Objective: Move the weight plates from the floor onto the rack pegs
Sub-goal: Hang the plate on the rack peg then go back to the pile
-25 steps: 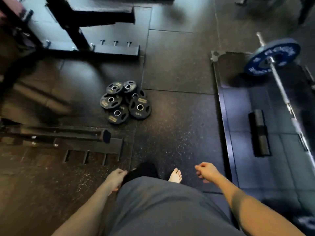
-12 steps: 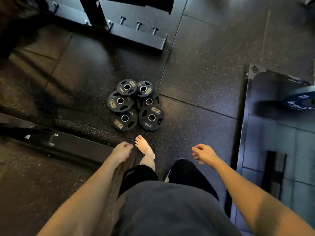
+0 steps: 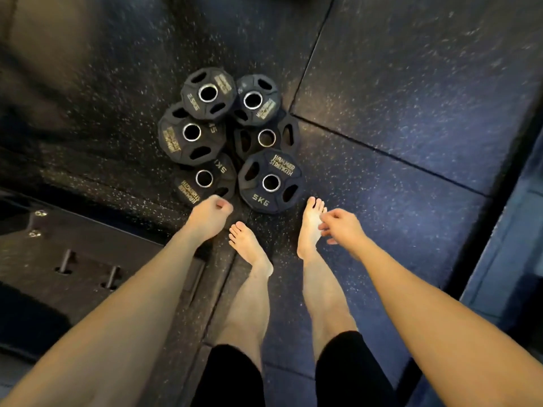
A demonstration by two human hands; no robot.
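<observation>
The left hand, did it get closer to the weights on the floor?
Yes. The left hand has come forward to the pile's near edge, beside the nearest left plate; earlier, bare floor separated them.

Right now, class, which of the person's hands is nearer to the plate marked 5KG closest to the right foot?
Left. The left hand hovers just beside the 5KG plate; the right hand hangs farther off, beyond the right foot.
</observation>
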